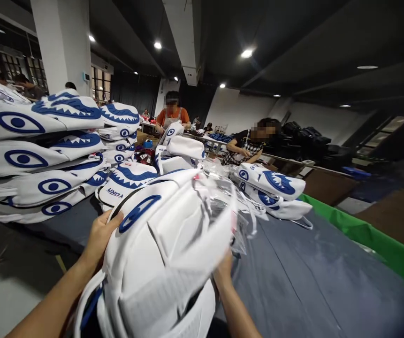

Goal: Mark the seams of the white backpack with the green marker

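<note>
A large white backpack with a blue eye patch fills the lower middle, tilted above the near edge of the grey table. My left hand grips its left upper side, thumb on the white fabric near the eye. On the right side my right hand holds the backpack; its fingers are partly hidden behind a blurred white strap. Just beyond lies another white bag with blue teeth and lettering. Clear plastic wrapping touches the area right of the held backpack.
Stacked white bags stand at left, and a smaller pile lies at right. A green strip runs along the table's right edge. Two people work across the table, one in orange, one in black.
</note>
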Action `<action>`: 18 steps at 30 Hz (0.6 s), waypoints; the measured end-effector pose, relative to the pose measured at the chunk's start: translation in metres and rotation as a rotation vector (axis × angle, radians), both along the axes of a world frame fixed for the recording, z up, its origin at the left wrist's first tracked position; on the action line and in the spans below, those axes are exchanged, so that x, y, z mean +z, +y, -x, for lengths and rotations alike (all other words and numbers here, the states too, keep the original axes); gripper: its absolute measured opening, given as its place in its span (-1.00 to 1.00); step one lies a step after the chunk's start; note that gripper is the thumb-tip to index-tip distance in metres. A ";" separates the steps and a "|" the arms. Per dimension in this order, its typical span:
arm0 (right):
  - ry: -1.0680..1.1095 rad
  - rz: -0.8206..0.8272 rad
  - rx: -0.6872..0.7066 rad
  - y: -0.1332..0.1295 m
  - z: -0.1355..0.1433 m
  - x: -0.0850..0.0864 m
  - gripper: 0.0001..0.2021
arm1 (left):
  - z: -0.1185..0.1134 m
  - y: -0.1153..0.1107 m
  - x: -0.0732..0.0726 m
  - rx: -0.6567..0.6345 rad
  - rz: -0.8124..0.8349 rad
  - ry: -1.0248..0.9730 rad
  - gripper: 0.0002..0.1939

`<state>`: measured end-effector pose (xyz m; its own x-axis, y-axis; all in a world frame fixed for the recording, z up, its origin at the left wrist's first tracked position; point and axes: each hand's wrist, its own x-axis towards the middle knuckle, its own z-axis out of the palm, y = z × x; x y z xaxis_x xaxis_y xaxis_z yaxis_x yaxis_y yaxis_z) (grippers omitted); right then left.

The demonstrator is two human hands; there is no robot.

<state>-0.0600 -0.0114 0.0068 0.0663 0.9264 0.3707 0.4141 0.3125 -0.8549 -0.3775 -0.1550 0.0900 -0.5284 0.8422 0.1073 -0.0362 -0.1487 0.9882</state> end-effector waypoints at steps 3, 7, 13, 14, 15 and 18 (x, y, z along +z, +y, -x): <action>-0.205 0.021 0.049 -0.001 -0.003 0.007 -0.38 | 0.011 -0.018 -0.092 0.083 0.227 0.152 -0.26; -0.542 0.046 0.265 -0.008 0.046 0.011 -0.62 | 0.028 -0.059 -0.150 0.296 0.319 0.327 -0.39; -0.940 0.079 0.360 -0.034 0.118 0.007 -0.71 | -0.023 -0.068 -0.178 -0.516 -0.214 1.437 -0.46; -0.979 0.110 0.342 -0.038 0.116 0.004 -0.72 | -0.035 -0.065 -0.189 -0.635 -0.234 1.520 -0.39; -1.008 0.149 0.308 -0.041 0.109 0.002 -0.74 | -0.046 -0.063 -0.202 -0.683 -0.238 1.573 -0.33; -1.021 0.286 0.125 -0.046 0.063 -0.004 -0.81 | -0.061 -0.060 -0.244 -0.630 -0.256 1.640 -0.25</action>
